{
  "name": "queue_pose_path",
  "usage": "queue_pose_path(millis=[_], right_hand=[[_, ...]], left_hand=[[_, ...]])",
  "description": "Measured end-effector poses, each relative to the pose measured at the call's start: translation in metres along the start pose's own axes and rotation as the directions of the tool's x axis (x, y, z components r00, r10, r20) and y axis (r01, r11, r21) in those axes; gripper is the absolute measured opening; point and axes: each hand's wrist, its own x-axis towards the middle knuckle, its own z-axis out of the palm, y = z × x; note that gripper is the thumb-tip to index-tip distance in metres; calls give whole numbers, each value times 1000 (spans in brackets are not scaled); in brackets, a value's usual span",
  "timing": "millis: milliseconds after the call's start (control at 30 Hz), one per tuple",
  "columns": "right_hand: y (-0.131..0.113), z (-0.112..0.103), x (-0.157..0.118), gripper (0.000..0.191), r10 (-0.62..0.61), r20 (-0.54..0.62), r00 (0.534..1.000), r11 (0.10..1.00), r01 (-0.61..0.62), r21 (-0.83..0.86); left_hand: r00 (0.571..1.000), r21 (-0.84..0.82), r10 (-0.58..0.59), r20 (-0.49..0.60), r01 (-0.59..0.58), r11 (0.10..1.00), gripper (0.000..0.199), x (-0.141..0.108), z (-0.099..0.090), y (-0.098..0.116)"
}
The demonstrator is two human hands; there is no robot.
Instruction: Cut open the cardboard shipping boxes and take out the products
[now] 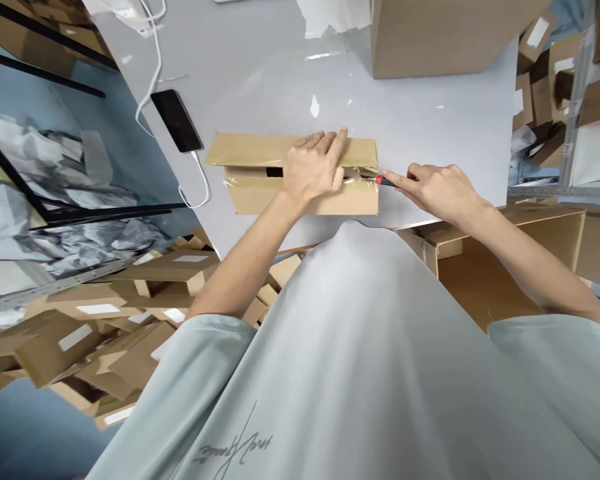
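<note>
A long cardboard box (260, 197) lies on the grey table, its top flap raised a little, with a gap along the seam and something dark inside. My left hand (311, 167) rests on top of the box, fingers spread over the flap. At the box's right end, my right hand (437, 190) is closed around a red and black cutter (386, 181), whose tip meets the torn tape at the seam. Its blade is too small to make out.
A phone (177, 121) with a white cable lies left of the box on the table (250, 73). A bigger carton (430, 40) stands at the back right. An open carton (490, 273) is below the right forearm; many cartons (130, 353) are piled lower left.
</note>
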Motion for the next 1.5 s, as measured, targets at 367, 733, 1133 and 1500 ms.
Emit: queue_pose_path(millis=[367,733,1133,1500], right_hand=[[66,64,-19,43,205,-38,978,966,-208,-156],[64,151,2,30,742,-257,619,649,-759,46],[-78,87,39,65,-203,-65,977,971,192,-144],[-132,126,-37,29,-301,133,944,772,323,-547]], left_hand=[[996,39,-60,61,58,998,61,47,-61,8],[953,8,-182,241,185,983,62,107,-108,8],[932,7,-153,328,160,987,76,100,-114,10],[931,-68,-105,350,137,988,70,111,-94,-8]])
